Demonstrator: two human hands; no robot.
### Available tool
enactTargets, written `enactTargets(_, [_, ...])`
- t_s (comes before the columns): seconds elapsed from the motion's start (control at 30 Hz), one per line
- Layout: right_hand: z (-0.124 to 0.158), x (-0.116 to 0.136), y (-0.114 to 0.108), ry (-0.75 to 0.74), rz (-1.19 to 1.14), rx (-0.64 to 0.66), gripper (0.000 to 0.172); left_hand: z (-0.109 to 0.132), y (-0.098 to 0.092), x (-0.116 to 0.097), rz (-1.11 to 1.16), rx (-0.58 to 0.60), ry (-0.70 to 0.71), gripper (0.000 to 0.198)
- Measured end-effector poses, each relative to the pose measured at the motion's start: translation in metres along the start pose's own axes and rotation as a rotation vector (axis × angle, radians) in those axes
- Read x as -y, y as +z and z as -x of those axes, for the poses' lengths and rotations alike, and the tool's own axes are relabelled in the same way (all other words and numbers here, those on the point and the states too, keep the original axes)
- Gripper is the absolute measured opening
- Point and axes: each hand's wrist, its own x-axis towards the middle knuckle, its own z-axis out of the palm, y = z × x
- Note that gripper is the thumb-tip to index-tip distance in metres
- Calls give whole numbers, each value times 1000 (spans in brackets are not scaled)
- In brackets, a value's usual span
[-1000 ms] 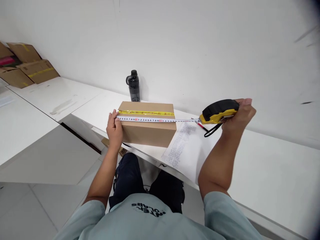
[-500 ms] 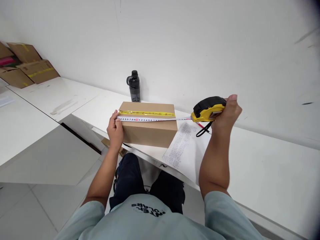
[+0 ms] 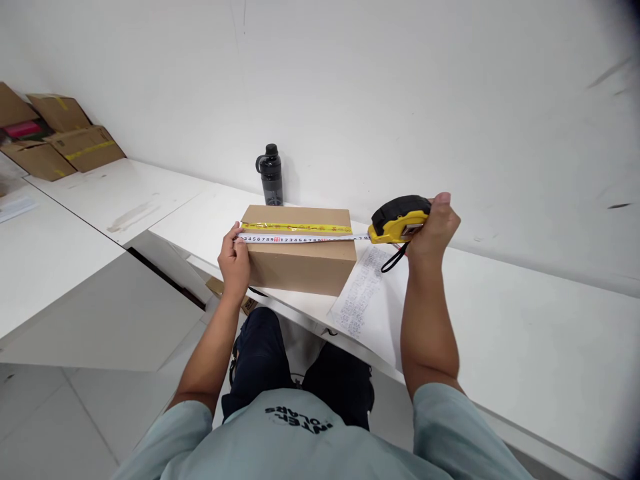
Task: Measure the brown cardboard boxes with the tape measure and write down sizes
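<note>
A closed cardboard box (image 3: 303, 267) with yellow tape (image 3: 300, 228) along its top lies on the white table. My left hand (image 3: 235, 263) is at the box's left end, its fingers pinching the end of the tape measure's white blade (image 3: 305, 239) against the edge. The blade runs across the box top and past its right edge. Beyond that edge, my right hand (image 3: 436, 230) grips the yellow and black tape measure (image 3: 400, 220) above the table. A black wrist strap (image 3: 394, 259) dangles from the case.
A dark bottle (image 3: 271, 177) stands behind the box by the wall. A sheet with handwriting (image 3: 361, 293) lies right of the box, with a red pen partly hidden behind the tape measure. Several cardboard boxes (image 3: 85, 148) are stacked at the far left. The table's front edge is near my legs.
My right hand and the tape measure case have moved left, closer to the box, so less blade shows past its right edge. My left hand keeps its place at the left end.
</note>
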Motion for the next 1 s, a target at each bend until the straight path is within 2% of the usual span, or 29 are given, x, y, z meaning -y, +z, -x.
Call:
enactTargets(0.23, [1,-15,3,5,-17,-6,64,0,1,1,-4,-17,-2,29])
enactTargets(0.33, [2,-19,3,-10,-23,-45,66,-1,1,2,-14,-13,11,31])
enactTargets(0.67, [4,-12,2,-19,-1,-57,72,-1,1,6,29,-11,20,41])
enactTargets(0.77, [5,-9,5,10,-15,-52,69,-1,2,6,36,-25,16,43])
enactTargets(0.9, [10,-10,13,128,-57,-10,65,-1,2,6,15,-17,19,41])
enactTargets(1.0, [14,-11,20,137,-43,5,64,-1,1,6,15,-19,29,41])
